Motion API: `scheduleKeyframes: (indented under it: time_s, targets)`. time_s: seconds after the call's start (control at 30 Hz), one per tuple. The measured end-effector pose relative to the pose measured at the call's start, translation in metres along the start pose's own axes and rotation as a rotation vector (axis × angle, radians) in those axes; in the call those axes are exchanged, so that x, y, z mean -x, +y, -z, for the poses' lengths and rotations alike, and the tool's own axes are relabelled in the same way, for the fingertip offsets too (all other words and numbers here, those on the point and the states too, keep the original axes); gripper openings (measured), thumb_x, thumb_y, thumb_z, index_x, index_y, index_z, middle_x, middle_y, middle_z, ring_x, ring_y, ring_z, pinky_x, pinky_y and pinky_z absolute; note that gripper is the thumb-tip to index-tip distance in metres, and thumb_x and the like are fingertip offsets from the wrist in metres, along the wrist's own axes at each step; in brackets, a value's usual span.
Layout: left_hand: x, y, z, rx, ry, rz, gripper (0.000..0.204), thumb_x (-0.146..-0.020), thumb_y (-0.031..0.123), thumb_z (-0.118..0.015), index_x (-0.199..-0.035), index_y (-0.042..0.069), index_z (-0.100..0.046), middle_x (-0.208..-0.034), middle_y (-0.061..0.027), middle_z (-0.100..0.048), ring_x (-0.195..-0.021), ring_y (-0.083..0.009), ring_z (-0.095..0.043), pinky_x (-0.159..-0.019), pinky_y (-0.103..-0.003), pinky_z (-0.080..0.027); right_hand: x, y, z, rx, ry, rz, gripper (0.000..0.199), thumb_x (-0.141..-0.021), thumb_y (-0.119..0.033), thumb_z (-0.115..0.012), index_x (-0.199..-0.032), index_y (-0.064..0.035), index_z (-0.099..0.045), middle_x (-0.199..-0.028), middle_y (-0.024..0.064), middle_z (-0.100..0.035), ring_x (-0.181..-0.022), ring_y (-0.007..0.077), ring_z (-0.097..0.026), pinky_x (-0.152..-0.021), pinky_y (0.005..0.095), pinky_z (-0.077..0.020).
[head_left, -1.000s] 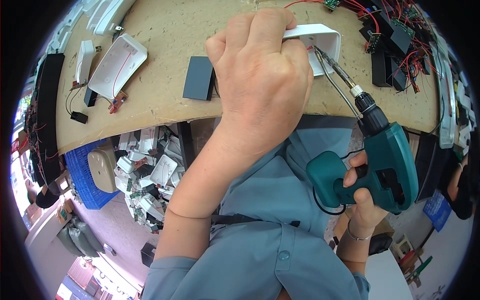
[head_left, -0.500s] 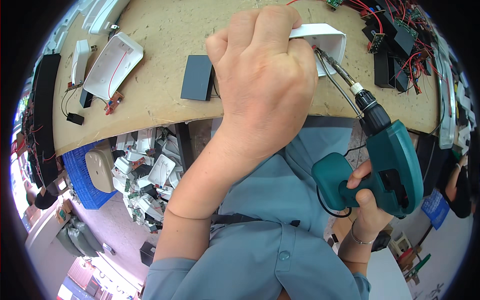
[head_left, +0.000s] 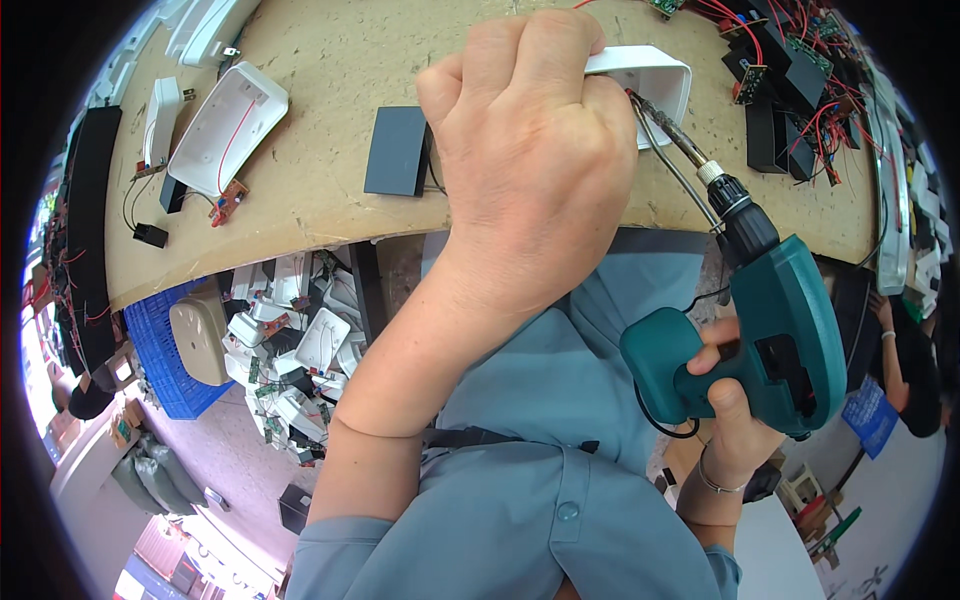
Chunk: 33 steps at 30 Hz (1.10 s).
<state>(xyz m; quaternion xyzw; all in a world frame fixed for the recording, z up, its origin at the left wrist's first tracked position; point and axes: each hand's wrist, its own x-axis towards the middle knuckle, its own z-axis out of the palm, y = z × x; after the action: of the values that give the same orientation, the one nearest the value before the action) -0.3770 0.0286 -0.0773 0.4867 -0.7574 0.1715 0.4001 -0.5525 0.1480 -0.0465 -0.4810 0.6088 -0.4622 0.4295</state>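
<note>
The left hand [head_left: 535,150] clamps a white plastic casing [head_left: 650,85] on the surface [head_left: 330,60] while the right hand [head_left: 730,400] grips a green electric screwdriver [head_left: 775,320], bit inside the casing, so screw-driving seems underway, needing steady pressure.

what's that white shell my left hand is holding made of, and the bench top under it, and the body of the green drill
White shell: looks like moulded plastic, smooth and slightly glossy, with thin walls and rounded corners.
Bench top: probably particle board or fibreboard, matt tan with a speckled, rough surface.
Drill: the teal body looks like hard plastic with a satin sheen; its chuck and bit look like bare metal.
</note>
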Motion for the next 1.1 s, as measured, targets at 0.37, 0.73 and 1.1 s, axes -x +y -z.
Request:
scheduleKeyframes:
  time_s: [0.37,0.73,1.1]
  targets:
    - [-0.0001,0.0018,-0.0007,0.011,0.003,0.003,0.009,-0.058,0.008,-0.062,-0.066,0.007,-0.059,-0.090,-0.0030,-0.053,-0.085,-0.0191,-0.047,-0.073,-0.032,-0.028,0.0000,0.0037,-0.0004,-0.044,-0.002,0.041,0.070,-0.071,-0.031,-0.071,-0.119,0.0085,-0.038,-0.101,0.0234,-0.055,-0.067,0.0148,-0.058,-0.058,0.0228,-0.0474]
    - [0.0013,0.0018,-0.0016,0.022,0.006,0.012,0.010,-0.058,0.008,-0.063,-0.067,0.007,-0.060,-0.090,-0.0031,-0.054,-0.085,-0.0191,-0.047,-0.073,-0.032,-0.028,0.0016,0.0018,-0.0032,-0.043,0.011,0.027,0.072,-0.069,-0.033,-0.071,-0.118,0.0084,-0.039,-0.100,0.0229,-0.055,-0.065,0.0140,-0.057,-0.057,0.0223,-0.0473]
    - [0.0019,0.0031,-0.0017,0.036,0.006,0.024,0.010,-0.059,0.009,-0.063,-0.069,0.008,-0.061,-0.090,-0.0032,-0.054,-0.084,-0.0190,-0.048,-0.073,-0.032,-0.028,0.0003,-0.0011,-0.0036,-0.028,0.013,0.035,0.072,-0.069,-0.034,-0.071,-0.117,0.0089,-0.039,-0.100,0.0228,-0.056,-0.065,0.0134,-0.057,-0.057,0.0219,-0.0470]
